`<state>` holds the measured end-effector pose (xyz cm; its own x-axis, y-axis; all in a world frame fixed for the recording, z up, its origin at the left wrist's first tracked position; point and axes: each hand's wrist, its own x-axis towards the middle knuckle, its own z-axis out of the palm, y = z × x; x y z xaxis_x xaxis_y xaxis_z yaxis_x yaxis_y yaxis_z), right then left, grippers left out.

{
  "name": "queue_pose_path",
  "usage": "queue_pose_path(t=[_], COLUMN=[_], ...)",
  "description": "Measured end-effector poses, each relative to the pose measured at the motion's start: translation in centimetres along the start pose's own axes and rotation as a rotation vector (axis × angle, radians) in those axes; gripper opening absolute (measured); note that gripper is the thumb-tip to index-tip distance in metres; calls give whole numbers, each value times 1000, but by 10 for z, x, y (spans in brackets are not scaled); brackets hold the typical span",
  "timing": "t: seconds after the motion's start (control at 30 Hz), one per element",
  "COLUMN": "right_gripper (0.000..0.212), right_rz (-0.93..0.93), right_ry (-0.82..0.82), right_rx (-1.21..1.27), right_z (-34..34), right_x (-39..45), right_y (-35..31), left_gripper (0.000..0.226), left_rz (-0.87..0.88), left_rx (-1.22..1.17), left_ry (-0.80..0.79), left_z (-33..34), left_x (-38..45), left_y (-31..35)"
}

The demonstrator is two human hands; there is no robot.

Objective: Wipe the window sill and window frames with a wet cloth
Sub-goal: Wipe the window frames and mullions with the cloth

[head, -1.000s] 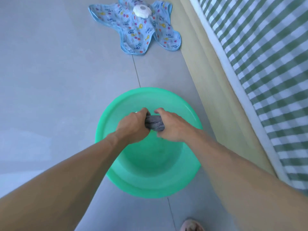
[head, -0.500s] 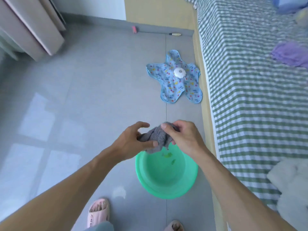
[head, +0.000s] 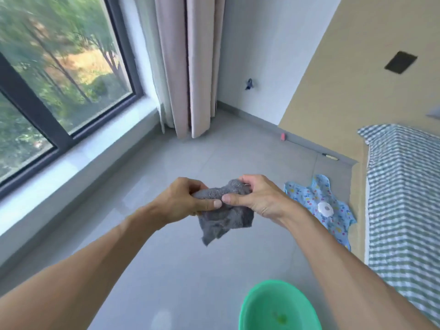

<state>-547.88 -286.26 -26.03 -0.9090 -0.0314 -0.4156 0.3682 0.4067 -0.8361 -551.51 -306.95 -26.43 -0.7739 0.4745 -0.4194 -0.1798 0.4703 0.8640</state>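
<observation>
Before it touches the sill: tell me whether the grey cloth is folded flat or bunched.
Bunched. The grey cloth is gathered between left hand and right hand, a crumpled corner hanging below.

Grey terry cloth (head: 225,214), crumpled and bunched along its top edge, lower part hanging loose with one corner drooping down; held in mid-air above the floor, to the right of the window sill (head: 78,163). White sill, long and low, running beneath the dark window frame (head: 35,108), apart from the cloth.
</observation>
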Motion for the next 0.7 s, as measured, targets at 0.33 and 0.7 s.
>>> queue_pose_path(t=[0.33, 0.7], right_gripper=[36, 45], right_rz=[-127, -408], right_ry=[-234, -450], right_rx=[-131, -172], right_z=[87, 215], right_x=[107, 228], right_y=[-164, -290], left_gripper=[30, 41], left_rz=[29, -237], left_rx=[-146, -325], left_ry=[287, 870], left_z=[-193, -344], left_x=[-18, -16], left_y=[19, -21])
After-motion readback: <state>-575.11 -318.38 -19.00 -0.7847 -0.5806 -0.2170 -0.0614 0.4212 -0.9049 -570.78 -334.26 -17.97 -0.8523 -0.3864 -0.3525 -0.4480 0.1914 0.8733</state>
